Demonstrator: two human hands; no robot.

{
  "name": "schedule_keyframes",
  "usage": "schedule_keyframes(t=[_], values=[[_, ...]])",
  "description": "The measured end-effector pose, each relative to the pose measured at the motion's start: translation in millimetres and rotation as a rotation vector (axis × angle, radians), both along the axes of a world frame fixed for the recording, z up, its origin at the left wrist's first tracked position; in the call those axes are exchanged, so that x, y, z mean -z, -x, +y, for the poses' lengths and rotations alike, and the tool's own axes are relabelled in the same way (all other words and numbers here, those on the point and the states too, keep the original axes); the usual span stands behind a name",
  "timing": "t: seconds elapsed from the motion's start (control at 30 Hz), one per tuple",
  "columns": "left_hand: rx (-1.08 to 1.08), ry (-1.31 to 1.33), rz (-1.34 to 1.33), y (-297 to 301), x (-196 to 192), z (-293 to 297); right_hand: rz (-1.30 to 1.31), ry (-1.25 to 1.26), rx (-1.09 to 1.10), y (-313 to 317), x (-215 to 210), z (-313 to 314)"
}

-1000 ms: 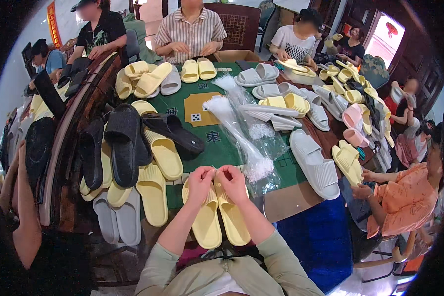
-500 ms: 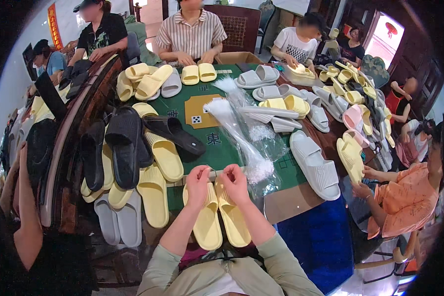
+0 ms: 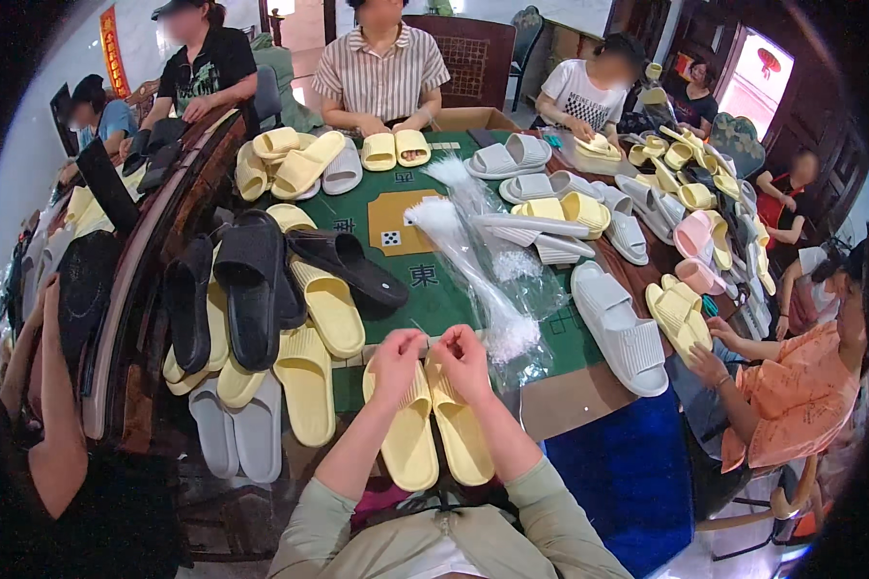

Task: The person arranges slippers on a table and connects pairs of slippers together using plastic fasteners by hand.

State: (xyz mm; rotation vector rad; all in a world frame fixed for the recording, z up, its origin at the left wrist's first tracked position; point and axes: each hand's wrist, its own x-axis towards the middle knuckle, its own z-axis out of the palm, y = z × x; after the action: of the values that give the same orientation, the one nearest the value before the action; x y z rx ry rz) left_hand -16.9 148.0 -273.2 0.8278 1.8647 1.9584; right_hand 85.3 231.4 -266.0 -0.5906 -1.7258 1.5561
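A pair of light yellow slide slippers lies side by side at the table's near edge, toes away from me. Above their straps, my left hand is closed in a pinch, and a thin clear strand seems to poke up by its fingertips. Close beside it, my right hand also pinches; whatever it grips is too small to make out. My fingers partly hide the slipper toes. Beyond my right hand lies a long bundle of white, thin plastic strands on clear plastic bags.
Black slippers, yellow ones and grey ones are heaped to my left. A large grey pair lies right, with more piles behind it. Several people sit around the green table mat; a person in orange holds yellow slippers.
My hands have drawn slightly closer together, still pinching above the slippers. At right, the person in orange has tilted the yellow slippers. Across the table, a person's fingers now show inside a yellow slipper.
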Motion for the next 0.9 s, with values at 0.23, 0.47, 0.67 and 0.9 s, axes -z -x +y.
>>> schedule_keyframes(t=[0.23,0.47,0.67,0.9], values=[[-0.059,-0.084,-0.263,-1.8,4.4,-3.2,-0.003,0.023,-0.022,-4.9,-2.9,-1.9],[0.050,0.102,0.165,-6.7,-2.7,-5.2,0.031,0.061,0.029,-0.9,-1.4,-1.3],[-0.052,-0.014,-0.120,2.6,8.4,-2.0,0.026,0.047,0.000,0.7,-1.1,-0.8],[-0.098,-0.047,-0.138,-1.9,7.0,-0.9,0.033,0.058,-0.001,-1.5,1.6,0.3]])
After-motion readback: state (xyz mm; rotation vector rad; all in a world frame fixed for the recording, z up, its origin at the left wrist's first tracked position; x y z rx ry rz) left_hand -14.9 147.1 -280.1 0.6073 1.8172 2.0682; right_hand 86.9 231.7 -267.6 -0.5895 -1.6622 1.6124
